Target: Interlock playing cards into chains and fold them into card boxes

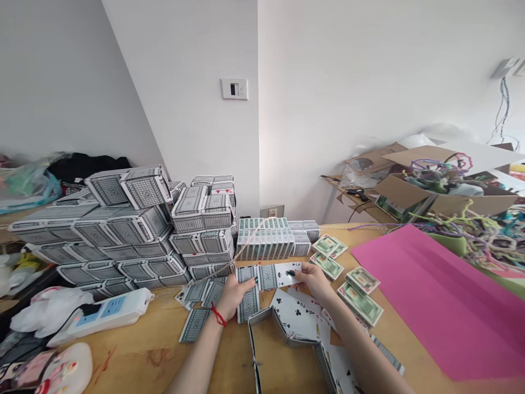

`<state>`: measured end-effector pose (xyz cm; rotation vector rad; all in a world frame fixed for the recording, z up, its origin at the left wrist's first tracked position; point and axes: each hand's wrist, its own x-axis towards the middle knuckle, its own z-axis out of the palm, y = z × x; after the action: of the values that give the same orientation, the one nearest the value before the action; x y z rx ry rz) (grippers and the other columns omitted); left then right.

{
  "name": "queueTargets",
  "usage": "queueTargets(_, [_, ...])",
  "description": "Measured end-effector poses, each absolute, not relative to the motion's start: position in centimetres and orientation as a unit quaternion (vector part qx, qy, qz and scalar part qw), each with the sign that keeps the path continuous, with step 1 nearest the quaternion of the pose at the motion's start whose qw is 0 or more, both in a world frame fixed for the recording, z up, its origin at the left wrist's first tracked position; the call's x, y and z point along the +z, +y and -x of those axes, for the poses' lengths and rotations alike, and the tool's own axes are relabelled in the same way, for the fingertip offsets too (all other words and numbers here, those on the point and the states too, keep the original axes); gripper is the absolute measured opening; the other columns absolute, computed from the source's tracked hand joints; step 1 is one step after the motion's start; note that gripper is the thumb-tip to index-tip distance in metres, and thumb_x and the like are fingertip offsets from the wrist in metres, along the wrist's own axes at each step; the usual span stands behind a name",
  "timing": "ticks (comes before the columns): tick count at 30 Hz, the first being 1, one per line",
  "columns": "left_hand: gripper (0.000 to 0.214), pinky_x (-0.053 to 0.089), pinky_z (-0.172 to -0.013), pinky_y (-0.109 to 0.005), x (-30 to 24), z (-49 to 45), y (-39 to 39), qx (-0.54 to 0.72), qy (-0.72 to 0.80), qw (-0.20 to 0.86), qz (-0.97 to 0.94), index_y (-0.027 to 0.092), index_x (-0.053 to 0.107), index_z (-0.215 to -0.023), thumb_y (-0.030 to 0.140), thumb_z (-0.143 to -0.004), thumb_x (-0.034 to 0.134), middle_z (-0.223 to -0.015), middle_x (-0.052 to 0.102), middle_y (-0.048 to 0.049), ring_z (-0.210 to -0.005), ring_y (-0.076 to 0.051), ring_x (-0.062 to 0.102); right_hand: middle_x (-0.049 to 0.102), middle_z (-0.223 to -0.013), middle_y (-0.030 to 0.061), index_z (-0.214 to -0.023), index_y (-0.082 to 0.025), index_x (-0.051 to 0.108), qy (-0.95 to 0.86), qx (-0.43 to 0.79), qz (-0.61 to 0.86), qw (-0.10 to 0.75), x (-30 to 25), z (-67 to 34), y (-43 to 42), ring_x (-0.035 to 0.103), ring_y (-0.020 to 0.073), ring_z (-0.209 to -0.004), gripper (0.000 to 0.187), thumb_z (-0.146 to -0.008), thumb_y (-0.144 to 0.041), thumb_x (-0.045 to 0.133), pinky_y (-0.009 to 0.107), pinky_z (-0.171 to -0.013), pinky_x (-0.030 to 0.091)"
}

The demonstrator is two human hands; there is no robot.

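Leftmost, on wooden surface [135, 355]: white power strip [104, 314], lying flat. Behind it: card boxes [135, 230], grey-patterned, stacked several tiers high against the wall.

Centre: left hand [232, 295], red cord at wrist, fingers [240, 282] curled closed on left end of card strip [268, 275]. Card strip: joined playing cards, mostly backs showing, one club face at right end, held just above surface, in front of the boxes. Right hand [314, 279], fingers [301, 276] pinched on strip's right end.

Below hands: card frame [295, 320], cards joined edge to edge, partly upright, enclosing bare surface.

Right: banknote bundles [361, 301], loose; pink sheet [435, 295]; open cardboard box [435, 191], filled with coloured pipe cleaners.
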<state>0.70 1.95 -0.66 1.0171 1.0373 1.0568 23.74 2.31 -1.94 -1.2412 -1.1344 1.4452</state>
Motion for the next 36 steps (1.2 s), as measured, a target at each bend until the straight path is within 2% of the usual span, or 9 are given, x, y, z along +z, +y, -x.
queueTargets(9, [0.046, 0.051, -0.077, -0.038, -0.8, -0.7, 2.1, 0.456, 0.450, 0.632, -0.435, 0.013, 0.062, -0.101, 0.028, -0.058, 0.072, -0.102, 0.068, -0.0117, -0.099, -0.029, 0.060, 0.061, -0.054, -0.0020, -0.072, -0.018, 0.049, -0.476, 0.591, 0.489, 0.430, -2.0, -21.8, 1.9, 0.059, 0.0139, -0.046, 0.029, -0.065, -0.042, 0.064, 0.025, -0.045, 0.046])
queueTargets(14, [0.041, 0.048, -0.082, -0.038, -0.7, -0.8, 2.0, 0.472, 0.454, 0.613, -0.443, 0.013, 0.063, -0.097, 0.028, -0.060, 0.071, -0.106, 0.067, -0.0112, -0.102, -0.029, 0.059, 0.061, -0.054, -0.0021, -0.072, -0.020, 0.045, -0.481, 0.582, 0.486, 0.440, -2.4, -21.2, 1.8, 0.061, 0.0149, -0.046, 0.030, -0.069, -0.045, 0.060, 0.026, -0.044, 0.048])
queueTargets(19, [0.037, 0.046, -0.085, -0.039, -0.1, -0.9, 1.9, 0.482, 0.456, 0.594, -0.455, 0.013, 0.065, -0.093, 0.032, -0.062, 0.069, -0.093, 0.071, -0.0097, -0.096, -0.028, 0.062, 0.062, -0.056, -0.0023, -0.075, -0.020, 0.045, -0.482, 0.584, 0.476, 0.447, -3.1, -21.0, 1.8, 0.062, 0.0148, -0.048, 0.029, -0.072, -0.045, 0.057, 0.027, -0.047, 0.050])
queueTargets(28, [0.038, 0.046, -0.085, -0.036, 0.1, -1.0, 1.9, 0.465, 0.482, 0.556, -0.492, 0.014, 0.064, -0.095, 0.029, -0.061, 0.071, -0.101, 0.068, -0.0100, -0.097, -0.026, 0.061, 0.060, -0.053, -0.0043, -0.075, -0.021, 0.041, -0.506, 0.585, 0.477, 0.418, -3.0, -21.0, 1.8, 0.062, 0.0150, -0.048, 0.031, -0.073, -0.049, 0.054, 0.027, -0.047, 0.050])
queueTargets(36, [0.037, 0.045, -0.086, -0.038, -0.3, -1.1, 2.2, 0.468, 0.488, 0.553, -0.487, 0.014, 0.063, -0.095, 0.027, -0.061, 0.069, -0.101, 0.069, -0.0101, -0.099, -0.027, 0.060, 0.064, -0.063, -0.0016, -0.075, -0.021, 0.039, -0.530, 0.587, 0.464, 0.398, -3.0, -20.8, 1.7, 0.061, 0.0129, -0.049, 0.038, -0.074, -0.058, 0.048, 0.025, -0.047, 0.047])
